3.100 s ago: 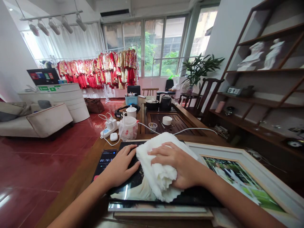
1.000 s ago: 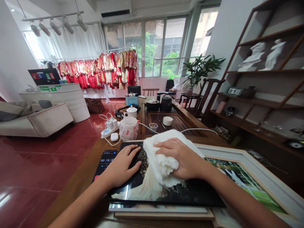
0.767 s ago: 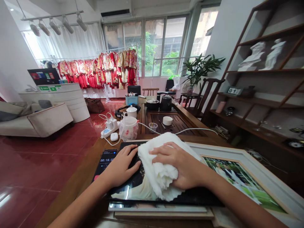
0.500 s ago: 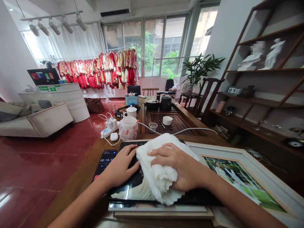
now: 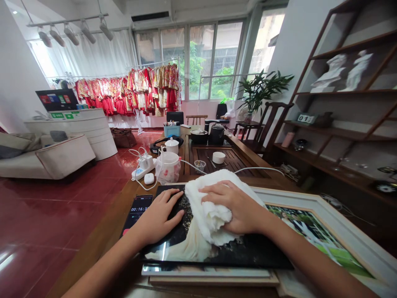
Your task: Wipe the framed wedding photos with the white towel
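Note:
A glossy dark photo panel with a pale gown printed on it lies flat on a stack of frames. My right hand grips a bunched white towel and presses it on the panel's upper right part. The towel covers much of the picture. My left hand rests flat on the panel's left side, fingers spread, holding nothing. Beside that hand, partly under the forearm, a phone shows a running timer. A white-framed photograph lies to the right, partly behind my right forearm.
Behind the panel stand a plastic tub in a bag, a lidded white cup, a power strip and a small white case. A white cable crosses the wooden tea tray, which holds a small white bowl.
My right hand and the towel have moved away from me and slightly right across the panel, uncovering more of the printed gown. My left hand stays almost in place.

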`<state>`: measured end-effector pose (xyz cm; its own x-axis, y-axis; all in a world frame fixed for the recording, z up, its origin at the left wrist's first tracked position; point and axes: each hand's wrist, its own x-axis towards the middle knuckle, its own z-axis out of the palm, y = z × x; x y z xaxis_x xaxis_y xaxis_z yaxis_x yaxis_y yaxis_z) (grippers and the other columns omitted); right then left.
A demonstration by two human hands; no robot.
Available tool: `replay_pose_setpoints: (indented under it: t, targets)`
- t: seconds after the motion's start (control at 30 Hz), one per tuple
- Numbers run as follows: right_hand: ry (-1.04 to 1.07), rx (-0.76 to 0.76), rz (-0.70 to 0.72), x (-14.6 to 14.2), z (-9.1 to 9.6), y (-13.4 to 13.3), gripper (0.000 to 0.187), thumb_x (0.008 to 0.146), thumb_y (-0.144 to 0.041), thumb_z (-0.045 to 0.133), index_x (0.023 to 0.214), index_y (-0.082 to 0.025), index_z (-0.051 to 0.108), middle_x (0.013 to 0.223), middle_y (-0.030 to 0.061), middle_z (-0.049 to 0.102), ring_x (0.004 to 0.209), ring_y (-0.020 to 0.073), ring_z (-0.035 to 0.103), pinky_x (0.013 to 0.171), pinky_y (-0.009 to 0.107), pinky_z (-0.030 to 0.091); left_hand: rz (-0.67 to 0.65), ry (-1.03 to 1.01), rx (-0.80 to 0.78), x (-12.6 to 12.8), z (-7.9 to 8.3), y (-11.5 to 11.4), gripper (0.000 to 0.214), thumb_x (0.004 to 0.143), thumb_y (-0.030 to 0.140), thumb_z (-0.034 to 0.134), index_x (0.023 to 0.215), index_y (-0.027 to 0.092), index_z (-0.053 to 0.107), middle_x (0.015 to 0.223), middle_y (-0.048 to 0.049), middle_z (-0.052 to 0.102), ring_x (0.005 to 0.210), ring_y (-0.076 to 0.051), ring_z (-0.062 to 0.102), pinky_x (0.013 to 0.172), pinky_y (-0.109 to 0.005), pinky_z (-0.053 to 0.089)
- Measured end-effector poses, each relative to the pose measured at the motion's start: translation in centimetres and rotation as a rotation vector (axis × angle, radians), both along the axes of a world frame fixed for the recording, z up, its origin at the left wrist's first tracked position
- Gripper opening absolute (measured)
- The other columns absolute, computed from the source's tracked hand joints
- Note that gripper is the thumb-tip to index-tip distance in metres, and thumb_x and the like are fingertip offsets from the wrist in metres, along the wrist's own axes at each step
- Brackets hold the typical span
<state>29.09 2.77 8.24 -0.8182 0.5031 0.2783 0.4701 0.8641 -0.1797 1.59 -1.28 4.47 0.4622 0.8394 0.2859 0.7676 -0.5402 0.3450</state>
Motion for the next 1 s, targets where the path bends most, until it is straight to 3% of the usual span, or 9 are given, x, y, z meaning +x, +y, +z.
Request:
replay_pose_setpoints:
  t: [0.43,1.0]
  targets:
    - [-0.007,-0.077,0.105,-1.6,1.2,-2.4,0.048,0.067,-0.028,0.064,0.115,-0.029,0.06,0.139,0.0049,0.053,0.119,0.0289,0.052,0.106,0.049,0.022,-0.033,-0.015,0.035,0.2,-0.2,0.9,0.039,0.098,0.035,0.047,0.135,0.025,0.049,0.145,-0.007,0.043,0.134,-0.026,0.041,0.113,-0.045,0.035]
    - [-0.004,-0.02,0.061,-0.6,0.4,-0.8,0.051,0.068,-0.026,0.065,0.118,-0.028,0.059,0.138,0.0076,0.054,0.121,0.029,0.052,0.105,0.05,0.028,-0.017,-0.013,0.031,0.1,-0.1,0.4,0.046,0.097,0.039,0.047,0.141,0.025,0.042,0.145,-0.0073,0.044,0.133,-0.026,0.043,0.113,-0.044,0.035]
